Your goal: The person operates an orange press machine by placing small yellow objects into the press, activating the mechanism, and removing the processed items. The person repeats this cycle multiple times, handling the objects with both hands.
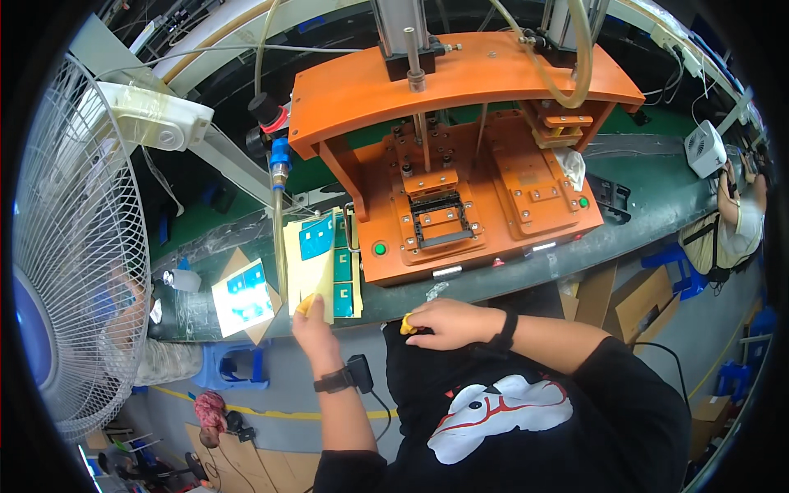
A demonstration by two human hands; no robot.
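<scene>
My left hand (312, 330) pinches the lower edge of a pale yellow backing sheet (321, 287), and something yellow covers a fingertip. The sheet lies over a stack of teal sticker sheets (343, 300) with small cut-outs, at the front edge of the bench. My right hand (448, 324) is closed near my shirt, just off the bench edge. Yellow covering shows at its fingertips; I cannot make out whether they hold anything. Ahead stands an orange press (485, 197) with two stations. A black plastic frame (444, 220) sits in its left fixture.
A white and teal sheet (245, 300) lies on cardboard to the left, beside a small bottle (182, 280). A large fan (78, 246) fills the left side. Black parts (612, 200) lie right of the press. Cardboard boxes (645, 304) stand below; other people work at both sides.
</scene>
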